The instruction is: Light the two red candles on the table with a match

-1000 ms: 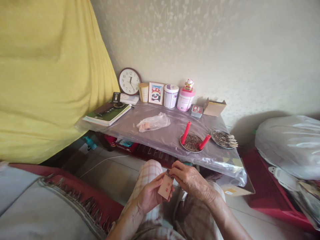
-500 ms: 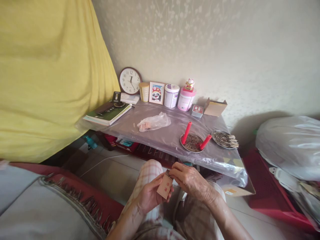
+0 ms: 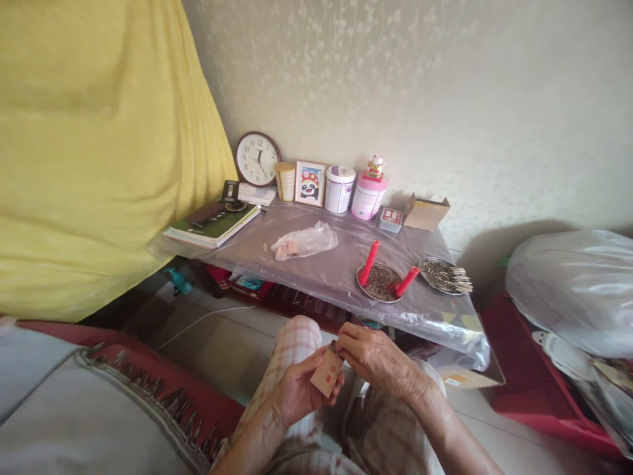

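My left hand [image 3: 299, 390] is closed around a small tan matchbox [image 3: 327, 373] with red marks on its face, held tilted above my lap. The box's upper end looks dark and partly slid out. At that end, the bunched fingers of my right hand [image 3: 368, 353] touch the box. Whatever is pinched between those fingertips is hidden. Beyond my hands, on the plastic-covered table, two red candles [image 3: 370, 262] lean in a metal dish [image 3: 380, 280] of dark bits. Beside it, a second dish [image 3: 442, 274] holds dark bits and several pale matchsticks [image 3: 461, 280].
A crumpled plastic bag [image 3: 306, 243] lies mid-table [image 3: 346, 234]. Along the wall stand a clock [image 3: 257, 159], a panda picture [image 3: 310, 183], a white tin [image 3: 339, 190], a pink tin [image 3: 368, 198] and an open carton [image 3: 426, 212]. Books [image 3: 212, 225] lie left; a red crate [image 3: 534, 389] stands right.
My right fingers have shifted slightly at the matchbox's upper end, and the box has moved a little in my left hand. The things on the table have not moved.
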The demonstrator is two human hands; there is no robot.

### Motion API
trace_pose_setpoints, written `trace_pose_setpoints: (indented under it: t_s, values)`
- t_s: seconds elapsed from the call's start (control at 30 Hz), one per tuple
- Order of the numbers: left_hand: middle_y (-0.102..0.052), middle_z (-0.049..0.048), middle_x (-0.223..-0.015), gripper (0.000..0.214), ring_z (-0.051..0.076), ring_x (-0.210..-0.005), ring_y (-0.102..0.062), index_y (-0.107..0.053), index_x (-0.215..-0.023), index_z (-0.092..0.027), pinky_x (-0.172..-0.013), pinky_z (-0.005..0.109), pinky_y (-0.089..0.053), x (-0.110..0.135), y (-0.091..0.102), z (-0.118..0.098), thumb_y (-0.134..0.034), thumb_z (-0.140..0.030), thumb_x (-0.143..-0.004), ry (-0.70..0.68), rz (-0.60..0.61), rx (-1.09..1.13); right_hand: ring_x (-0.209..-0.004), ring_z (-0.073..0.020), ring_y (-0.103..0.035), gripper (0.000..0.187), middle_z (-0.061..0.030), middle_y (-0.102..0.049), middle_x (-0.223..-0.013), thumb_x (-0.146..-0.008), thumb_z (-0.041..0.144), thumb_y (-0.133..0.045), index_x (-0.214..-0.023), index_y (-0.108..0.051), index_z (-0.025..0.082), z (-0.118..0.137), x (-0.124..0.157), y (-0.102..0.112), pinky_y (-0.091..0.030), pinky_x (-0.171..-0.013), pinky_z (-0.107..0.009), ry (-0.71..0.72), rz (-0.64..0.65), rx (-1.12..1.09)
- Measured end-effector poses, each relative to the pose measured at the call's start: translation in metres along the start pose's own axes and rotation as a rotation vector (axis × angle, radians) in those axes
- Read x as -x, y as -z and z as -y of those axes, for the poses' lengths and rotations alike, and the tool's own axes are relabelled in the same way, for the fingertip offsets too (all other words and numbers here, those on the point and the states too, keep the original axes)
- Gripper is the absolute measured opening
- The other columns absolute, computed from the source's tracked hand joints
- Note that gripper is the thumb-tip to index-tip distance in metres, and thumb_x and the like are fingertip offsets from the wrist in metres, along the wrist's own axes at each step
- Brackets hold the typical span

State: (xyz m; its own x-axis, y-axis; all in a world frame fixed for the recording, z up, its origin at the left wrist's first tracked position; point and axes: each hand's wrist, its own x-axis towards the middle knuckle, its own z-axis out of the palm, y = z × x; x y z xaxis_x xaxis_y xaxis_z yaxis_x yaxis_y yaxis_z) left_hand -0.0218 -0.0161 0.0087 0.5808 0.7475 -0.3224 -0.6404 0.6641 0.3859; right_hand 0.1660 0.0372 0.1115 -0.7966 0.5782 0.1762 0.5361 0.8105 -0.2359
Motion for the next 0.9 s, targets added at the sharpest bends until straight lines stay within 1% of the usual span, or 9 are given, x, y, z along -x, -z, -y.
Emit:
trace_pose_setpoints:
  t_s: [0.13,0.27,0.43,0.53,0.6,0.67,0.73,0.8,0.9]
  values:
    - [-0.08,0.0058,-0.08,0.025,0.018,-0.066,-0.071,-0.073,-0.104,-0.023,-0.059,0.026,-0.049,-0.001,0.004,0.002,-0.074,-0.039,-0.085,-0.001,-0.017,-0.007,-0.069,-0.0151,-0.061,0.032,-0.0039,-0.067,-0.088,-0.108,0.016,-0.044,-0.083,-0.062,0.021,0.001,-0.001,0.002,-0.047,-0.06,-0.028,-0.003,0.03,0.012]
    - [-0.078,0.0049,-0.077,0.039,0.02,-0.064,-0.071,-0.072,-0.108,-0.023,-0.055,0.027,-0.048,-0.005,0.009,0.005,-0.082,-0.045,-0.077,-0.01,-0.022,-0.014,-0.068,-0.0154,-0.062,0.026,-0.0044,-0.068,-0.09,-0.105,0.013,-0.048,-0.084,-0.061,0.021,0.001,0.0,0.001,-0.047,-0.059,-0.028,-0.016,0.062,0.039]
    - [-0.08,0.0065,-0.079,0.055,0.02,-0.065,-0.071,-0.068,-0.125,-0.024,-0.055,0.026,-0.047,-0.007,0.009,0.005,-0.081,-0.047,-0.077,-0.022,-0.011,-0.039,-0.072,-0.0183,-0.065,0.02,-0.0046,-0.07,-0.089,-0.093,0.004,-0.05,-0.088,-0.061,0.02,0.0,0.003,0.002,-0.05,-0.063,-0.029,-0.058,0.081,0.088]
    - [-0.08,0.005,-0.082,0.061,0.019,-0.068,-0.071,-0.061,-0.136,-0.026,-0.057,0.025,-0.048,-0.005,0.007,0.002,-0.078,-0.046,-0.081,-0.033,0.011,-0.056,-0.071,-0.0177,-0.065,0.026,-0.0044,-0.07,-0.089,-0.089,0.0,-0.046,-0.092,-0.062,0.02,-0.004,0.009,0.005,-0.052,-0.064,-0.028,-0.158,0.075,0.001]
    - [-0.081,0.0046,-0.085,0.061,0.018,-0.07,-0.072,-0.058,-0.141,-0.027,-0.059,0.025,-0.049,-0.005,0.007,0.0,-0.075,-0.044,-0.084,-0.045,0.033,-0.053,-0.077,-0.0175,-0.069,0.03,-0.0059,-0.072,-0.095,-0.092,0.002,-0.043,-0.102,-0.065,0.02,-0.01,0.013,0.007,-0.054,-0.07,-0.028,-0.245,-0.015,-0.126]
    - [-0.082,0.0054,-0.087,0.059,0.018,-0.072,-0.073,-0.059,-0.141,-0.028,-0.061,0.026,-0.05,-0.005,0.008,-0.002,-0.075,-0.042,-0.086,-0.059,0.057,-0.032,-0.085,-0.0184,-0.072,0.031,-0.0078,-0.073,-0.1,-0.096,0.009,-0.042,-0.109,-0.068,0.02,-0.017,0.018,0.006,-0.056,-0.076,-0.03,-0.314,-0.159,-0.261]
    - [-0.082,0.0067,-0.089,0.057,0.018,-0.073,-0.075,-0.061,-0.139,-0.029,-0.063,0.026,-0.051,-0.006,0.008,-0.004,-0.077,-0.041,-0.086,-0.077,0.085,-0.006,-0.085,-0.0195,-0.072,0.026,-0.0075,-0.073,-0.097,-0.099,0.019,-0.046,-0.104,-0.071,0.021,-0.022,0.022,0.003,-0.057,-0.078,-0.031,-0.372,-0.303,-0.375]
    - [-0.082,0.0071,-0.091,0.052,0.019,-0.074,-0.076,-0.065,-0.136,-0.031,-0.064,0.026,-0.052,-0.006,0.007,-0.006,-0.078,-0.04,-0.086,-0.09,0.115,0.015,-0.077,-0.0189,-0.068,0.02,-0.0047,-0.07,-0.086,-0.098,0.028,-0.053,-0.092,-0.072,0.022,-0.023,0.026,-0.003,-0.055,-0.073,-0.03,-0.455,-0.425,-0.494]
    - [-0.083,0.0071,-0.093,0.046,0.019,-0.076,-0.077,-0.069,-0.13,-0.033,-0.066,0.027,-0.055,-0.008,0.004,-0.01,-0.08,-0.039,-0.086,-0.088,0.153,0.034,-0.064,-0.0161,-0.059,0.026,-0.0004,-0.064,-0.073,-0.094,0.046,-0.064,-0.086,-0.069,0.022,-0.019,0.029,-0.019,-0.049,-0.061,-0.027,-0.609,-0.544,-0.753]
